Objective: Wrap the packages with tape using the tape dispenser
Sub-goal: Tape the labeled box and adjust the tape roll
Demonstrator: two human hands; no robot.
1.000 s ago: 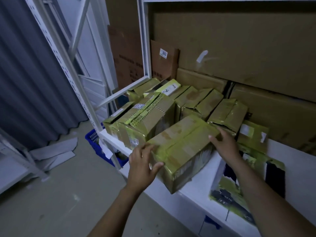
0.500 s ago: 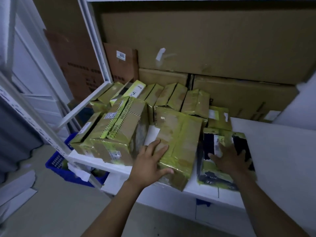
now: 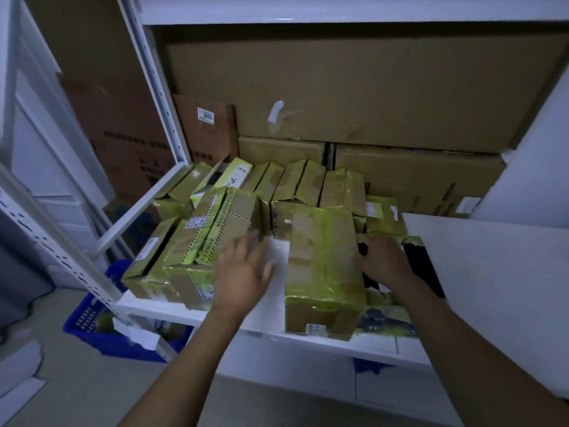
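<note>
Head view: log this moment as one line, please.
left hand: open above white shelf | right hand: on flat black-and-yellow package, beside tape-wrapped brown cardboard box | tape dispenser: not visible

Dim, bluish light; motion-blurred left hand (image 3: 243,272); wide-angle bending at edges.

The left hand (image 3: 243,272) shows blurred at the fingers; a dark packet (image 3: 388,318) lies mostly hidden under the right hand (image 3: 383,261) and a taped box (image 3: 323,272), whose label (image 3: 316,326) is too small to read.
</note>
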